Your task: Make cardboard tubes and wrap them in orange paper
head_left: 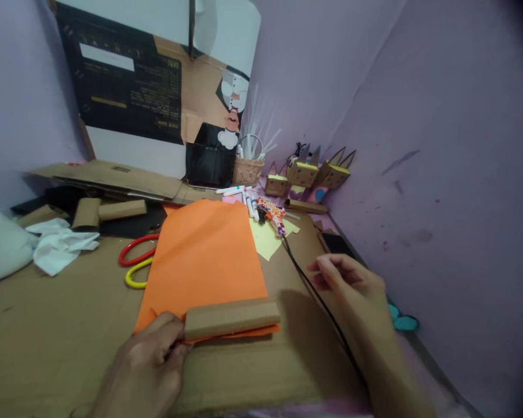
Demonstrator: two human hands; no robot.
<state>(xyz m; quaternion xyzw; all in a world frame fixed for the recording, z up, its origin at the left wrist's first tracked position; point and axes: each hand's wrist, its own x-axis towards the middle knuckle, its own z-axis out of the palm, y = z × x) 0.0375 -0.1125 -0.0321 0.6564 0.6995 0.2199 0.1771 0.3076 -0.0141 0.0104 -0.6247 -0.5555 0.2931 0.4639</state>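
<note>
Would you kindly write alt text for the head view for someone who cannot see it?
A person's left hand holds an orange sheet at the left end of a cardboard piece lying on its near edge; the right hand hovers by a black cord. Red and yellow looped handles stick out from under the sheet.

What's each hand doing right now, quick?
Left hand: closed, pinching the orange paper at the cardboard tube's end.
Right hand: partly open, fingers curled, nothing visible in it.
</note>
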